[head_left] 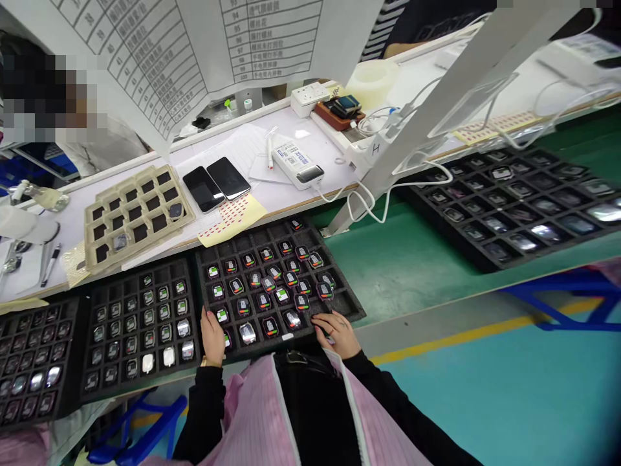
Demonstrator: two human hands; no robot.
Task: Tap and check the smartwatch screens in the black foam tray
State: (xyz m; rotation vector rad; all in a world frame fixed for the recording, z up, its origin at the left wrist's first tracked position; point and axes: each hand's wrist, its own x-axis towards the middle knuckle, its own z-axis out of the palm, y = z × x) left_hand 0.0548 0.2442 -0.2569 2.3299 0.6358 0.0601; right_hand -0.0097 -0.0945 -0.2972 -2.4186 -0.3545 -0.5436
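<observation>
A black foam tray (350, 304) with several small square watch bodies lies in front of me on the green belt. My left hand (212, 338) rests on the tray's near left edge, thumb up beside a watch body (222, 315), fingers curled over the rim. My right hand (334, 330) lies on the tray's near right corner, fingers bent downward next to another watch body (292, 318). Whether either hand holds anything is hidden.
Two more black trays (140, 323) (33, 362) sit to the left, another large one (514, 200) far right. Behind are a beige tray (136, 213), two phones (216, 183), a white device (297, 163), cables, a white post (417, 123) and hanging papers. Another person sits at the far left.
</observation>
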